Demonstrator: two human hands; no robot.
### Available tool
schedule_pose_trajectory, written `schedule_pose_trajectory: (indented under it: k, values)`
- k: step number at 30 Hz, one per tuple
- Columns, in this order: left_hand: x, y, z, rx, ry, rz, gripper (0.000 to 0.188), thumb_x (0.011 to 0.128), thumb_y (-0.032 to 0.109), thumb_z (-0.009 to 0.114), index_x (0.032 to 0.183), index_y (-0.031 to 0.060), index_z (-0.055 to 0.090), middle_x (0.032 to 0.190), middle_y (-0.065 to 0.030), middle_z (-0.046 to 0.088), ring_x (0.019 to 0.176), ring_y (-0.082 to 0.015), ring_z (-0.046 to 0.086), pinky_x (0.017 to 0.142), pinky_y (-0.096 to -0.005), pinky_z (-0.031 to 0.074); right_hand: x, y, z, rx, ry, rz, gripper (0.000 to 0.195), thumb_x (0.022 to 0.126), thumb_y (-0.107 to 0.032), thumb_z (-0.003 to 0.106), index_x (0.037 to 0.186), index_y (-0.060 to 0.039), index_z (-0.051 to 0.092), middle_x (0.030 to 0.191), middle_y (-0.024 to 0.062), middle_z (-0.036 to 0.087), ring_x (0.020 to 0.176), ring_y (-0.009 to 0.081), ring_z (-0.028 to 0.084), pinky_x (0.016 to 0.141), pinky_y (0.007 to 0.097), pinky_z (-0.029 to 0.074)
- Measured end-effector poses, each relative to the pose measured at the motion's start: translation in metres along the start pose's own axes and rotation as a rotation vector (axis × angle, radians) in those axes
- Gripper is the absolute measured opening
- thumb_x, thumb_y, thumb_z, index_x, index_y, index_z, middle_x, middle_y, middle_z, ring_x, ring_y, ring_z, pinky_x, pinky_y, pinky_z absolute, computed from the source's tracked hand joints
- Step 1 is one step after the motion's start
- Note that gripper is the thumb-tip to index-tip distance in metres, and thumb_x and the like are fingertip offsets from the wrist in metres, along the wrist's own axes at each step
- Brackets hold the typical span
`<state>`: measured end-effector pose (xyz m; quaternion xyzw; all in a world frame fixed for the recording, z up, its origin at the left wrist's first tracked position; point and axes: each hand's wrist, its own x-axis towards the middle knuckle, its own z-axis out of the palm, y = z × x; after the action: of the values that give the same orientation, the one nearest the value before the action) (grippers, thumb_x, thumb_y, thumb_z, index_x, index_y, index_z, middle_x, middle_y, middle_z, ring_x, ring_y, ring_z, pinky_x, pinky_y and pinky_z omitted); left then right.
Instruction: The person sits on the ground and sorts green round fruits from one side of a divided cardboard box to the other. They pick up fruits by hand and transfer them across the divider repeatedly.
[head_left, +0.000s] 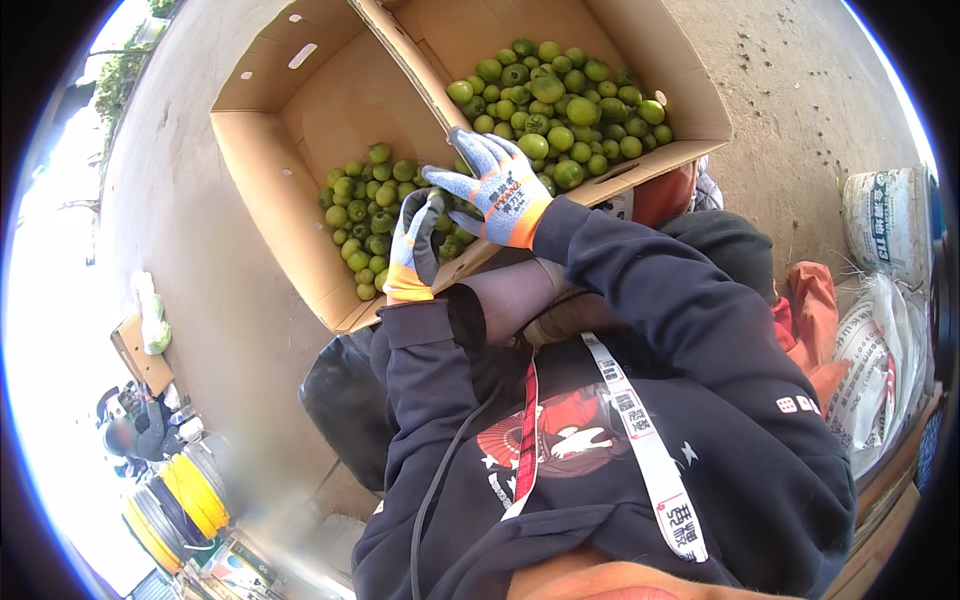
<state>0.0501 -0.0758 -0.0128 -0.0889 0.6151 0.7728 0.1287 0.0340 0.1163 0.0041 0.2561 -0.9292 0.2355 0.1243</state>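
Two open cardboard boxes stand side by side before me, the left box (330, 97) and the right box (645, 37). Both hold many small green citrus fruits, a left heap (364, 210) and a right heap (562, 112); some have dark blemishes. I wear blue-grey gloves with orange cuffs. Over the left heap, my left hand (414, 244) curls, with a bit of a green fruit (434, 194) showing at its fingertips. My right hand (501, 184) lies palm down beside it, fingers spread, some at the edge between the boxes. What lies under its palm is hidden.
On the right stand a white bucket (885, 221), an orange cloth (814, 300) and a printed white sack (874, 375). At far left are another person (142, 435), a cardboard box (142, 356) and yellow and grey coils (180, 499). My knees are close against the boxes.
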Motion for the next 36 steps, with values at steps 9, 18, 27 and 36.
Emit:
schedule_pose_trajectory:
  k: [9, 18, 27, 36]
  values:
    - [0.015, -0.006, -0.003, -0.118, -0.058, -0.062, 0.042, 0.099, 0.043, 0.054, 0.115, 0.0055, 0.063, 0.104, -0.0014, 0.065, 0.095, -0.0104, 0.059, 0.084, -0.0259, 0.048, 0.000, 0.004, 0.006, 0.075, 0.143, -0.044, 0.051, 0.081, -0.047, 0.070, 0.124, -0.0212, 0.061, 0.143, 0.0186, 0.045, 0.131, 0.0367, 0.043, 0.111, 0.0497, 0.031]
    - [0.026, 0.013, -0.004, -0.306, -0.006, -0.172, 0.059, 0.098, 0.057, 0.049, 0.123, 0.0048, 0.057, 0.109, -0.0061, 0.064, 0.093, -0.0164, 0.063, 0.078, -0.0286, 0.052, 0.035, 0.046, -0.029, -0.050, 0.534, 0.199, 0.055, 0.077, -0.037, 0.076, 0.126, -0.0163, 0.059, 0.135, 0.0174, 0.052, 0.122, 0.0362, 0.050, 0.099, 0.0521, 0.038]
    - [0.006, 0.028, 0.015, -0.324, -0.292, -0.054, 0.080, 0.096, 0.062, 0.047, 0.147, 0.0015, 0.034, 0.142, -0.0127, 0.047, 0.126, -0.0264, 0.051, 0.104, -0.0422, 0.044, 0.012, -0.003, -0.006, -0.102, 0.027, -0.113, 0.056, 0.081, -0.046, 0.070, 0.126, -0.0162, 0.060, 0.137, 0.0118, 0.053, 0.132, 0.0323, 0.044, 0.111, 0.0484, 0.032]
    - [0.028, 0.012, -0.002, -0.290, -0.128, -0.095, 0.069, 0.099, 0.054, 0.049, 0.142, 0.0004, 0.041, 0.135, -0.0138, 0.055, 0.120, -0.0261, 0.055, 0.100, -0.0393, 0.046, 0.022, 0.015, -0.016, -0.008, 0.164, -0.124, 0.052, 0.071, -0.041, 0.079, 0.114, -0.0154, 0.064, 0.132, 0.0126, 0.056, 0.126, 0.0328, 0.050, 0.106, 0.0485, 0.038]
